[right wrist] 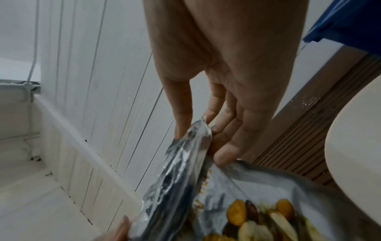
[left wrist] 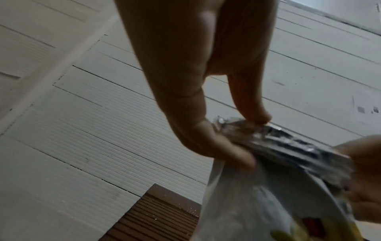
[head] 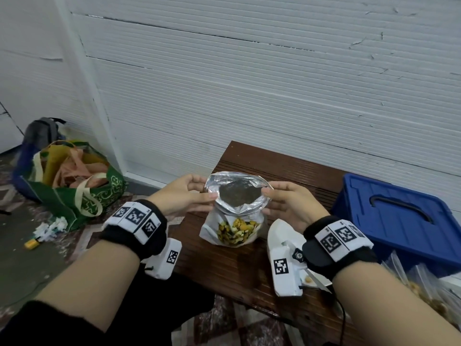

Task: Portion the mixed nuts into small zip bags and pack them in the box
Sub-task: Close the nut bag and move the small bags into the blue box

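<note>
Foil-lined and open at the top, the nut pouch (head: 233, 216) stands upright on the brown slatted counter (head: 274, 166). The left hand (head: 184, 196) pinches the mouth's left rim, and the right hand (head: 289, 203) pinches the right rim, fingers (right wrist: 182, 112) curled onto the foil. Right of them sits a blue box (head: 396, 218), lid on, with small zip bags (head: 424, 283) just in front of it.
</note>
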Motion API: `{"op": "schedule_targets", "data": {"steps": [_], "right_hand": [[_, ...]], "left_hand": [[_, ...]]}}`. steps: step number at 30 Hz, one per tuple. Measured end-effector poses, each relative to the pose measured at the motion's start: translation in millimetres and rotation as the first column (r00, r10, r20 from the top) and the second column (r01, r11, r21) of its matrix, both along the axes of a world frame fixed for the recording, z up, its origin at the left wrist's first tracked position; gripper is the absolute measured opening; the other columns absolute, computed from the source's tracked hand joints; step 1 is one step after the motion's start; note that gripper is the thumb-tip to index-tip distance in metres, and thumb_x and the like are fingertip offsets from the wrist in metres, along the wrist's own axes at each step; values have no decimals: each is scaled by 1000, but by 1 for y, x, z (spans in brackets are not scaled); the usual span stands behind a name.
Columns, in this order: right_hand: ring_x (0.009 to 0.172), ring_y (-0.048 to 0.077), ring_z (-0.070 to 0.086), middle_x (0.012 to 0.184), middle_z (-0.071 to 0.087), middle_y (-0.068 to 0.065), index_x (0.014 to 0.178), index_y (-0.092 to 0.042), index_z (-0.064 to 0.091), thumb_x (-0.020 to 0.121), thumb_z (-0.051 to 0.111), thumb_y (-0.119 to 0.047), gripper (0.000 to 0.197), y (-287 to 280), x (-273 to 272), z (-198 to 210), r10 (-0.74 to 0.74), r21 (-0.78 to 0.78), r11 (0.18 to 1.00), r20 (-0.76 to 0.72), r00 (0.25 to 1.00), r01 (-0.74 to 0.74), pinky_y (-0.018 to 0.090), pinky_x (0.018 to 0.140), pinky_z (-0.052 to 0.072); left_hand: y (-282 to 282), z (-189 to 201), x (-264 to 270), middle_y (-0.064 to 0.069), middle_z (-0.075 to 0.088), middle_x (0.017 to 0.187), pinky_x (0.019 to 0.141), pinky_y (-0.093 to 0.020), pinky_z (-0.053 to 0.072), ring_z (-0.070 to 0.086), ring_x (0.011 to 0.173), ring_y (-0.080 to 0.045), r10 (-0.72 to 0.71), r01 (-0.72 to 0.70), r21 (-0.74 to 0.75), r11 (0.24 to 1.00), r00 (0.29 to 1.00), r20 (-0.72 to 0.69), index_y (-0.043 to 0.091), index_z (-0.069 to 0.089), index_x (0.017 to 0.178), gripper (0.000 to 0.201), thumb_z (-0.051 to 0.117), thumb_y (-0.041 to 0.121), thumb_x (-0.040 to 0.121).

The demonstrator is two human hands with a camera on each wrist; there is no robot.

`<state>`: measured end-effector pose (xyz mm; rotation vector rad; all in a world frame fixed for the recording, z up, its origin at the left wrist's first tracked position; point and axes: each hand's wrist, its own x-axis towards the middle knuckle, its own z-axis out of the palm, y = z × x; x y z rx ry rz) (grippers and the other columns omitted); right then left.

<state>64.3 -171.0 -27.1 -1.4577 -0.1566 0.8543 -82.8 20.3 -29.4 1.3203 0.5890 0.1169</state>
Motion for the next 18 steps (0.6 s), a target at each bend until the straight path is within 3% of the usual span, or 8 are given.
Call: {"op": "schedule_targets", "data": {"steps": [3,6,9,11,14,16,18], "right_hand": [[67,21,66,86,69,13,112,-5,55,78,68,9,39,-1,-3,-1,-39,47,998,-15,999,40,29,60,57],[65,21,63,84,65,13,106,-7,54,78,67,12,37,1,-5,-1,-115,45,992,38,993,114,30,63,56],[62,22,61,76,62,11,105,-10,52,75,66,17,44,5,-6,-1,-171,-10,985,167,971,175,29,56,54],[57,21,59,71,61,7,104,-14,52,72,67,17,46,8,-6,-2,-186,-52,977,280,942,209,27,49,50],[57,19,57,70,56,3,105,-17,53,68,66,14,50,14,-9,-2,-182,-106,961,452,873,256,32,53,51],[59,13,54,68,54,-2,104,-22,52,69,64,12,50,17,-13,0,-173,-117,953,547,819,280,29,59,51],[62,10,53,70,54,-3,105,-25,51,70,65,10,51,18,-16,4,-153,-126,951,604,782,283,24,62,50]], "left_hand": [[0,-5,6,-10,64,103,73,-28,60,69,87,-19,33,-33,-13,999,999,18,5,50,115,43,69,-3,78],[-2,-6,11,-8,67,91,59,-19,57,68,72,-15,125,-125,4,992,992,14,6,50,113,43,71,-2,77],[-6,-5,17,-3,62,83,47,-18,49,61,57,-10,176,-175,156,972,984,9,13,50,100,37,74,-3,76],[-4,-3,21,0,56,82,53,-24,49,58,63,-13,194,-185,317,930,981,0,19,48,94,41,77,-2,75],[-2,3,26,1,49,78,63,-35,52,55,73,-18,175,-137,467,874,984,-39,24,45,91,46,76,-5,73],[-2,7,28,0,49,81,59,-36,50,54,76,-18,169,-111,539,835,984,-60,23,46,93,45,73,-6,72],[-2,10,29,1,49,85,50,-28,43,51,72,-16,168,-91,586,805,983,-78,21,45,99,45,69,-7,73]]}}
